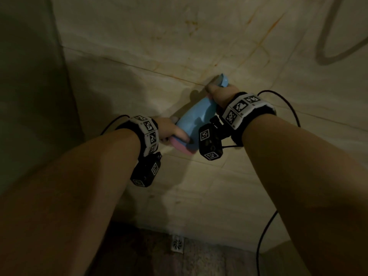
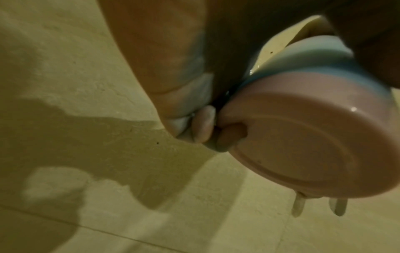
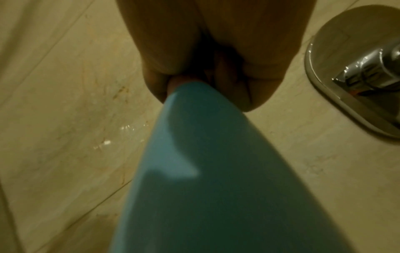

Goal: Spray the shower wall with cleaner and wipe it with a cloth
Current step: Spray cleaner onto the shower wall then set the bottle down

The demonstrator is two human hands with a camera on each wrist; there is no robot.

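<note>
A light blue spray bottle (image 1: 196,116) with a pink base is held tilted in front of the beige tiled shower wall (image 1: 179,36), its head pointing at the wall. My right hand (image 1: 221,94) grips the bottle's neck just under the head. My left hand (image 1: 171,130) holds the pink base, with the thumb across it. In the left wrist view the round pink bottom (image 2: 303,137) fills the right side, with my fingertips (image 2: 203,126) at its edge. In the right wrist view the blue body (image 3: 205,171) runs down from my right hand (image 3: 216,59). Wet spots (image 3: 108,142) glisten on the tile.
A chrome shower valve (image 3: 363,71) on an oval plate sits on the wall to the right. A shower hose (image 1: 326,56) loops at the upper right. A dark corner wall (image 1: 29,96) stands at the left. A floor drain (image 1: 177,244) lies below, and a black cable (image 1: 264,236) hangs near my right arm.
</note>
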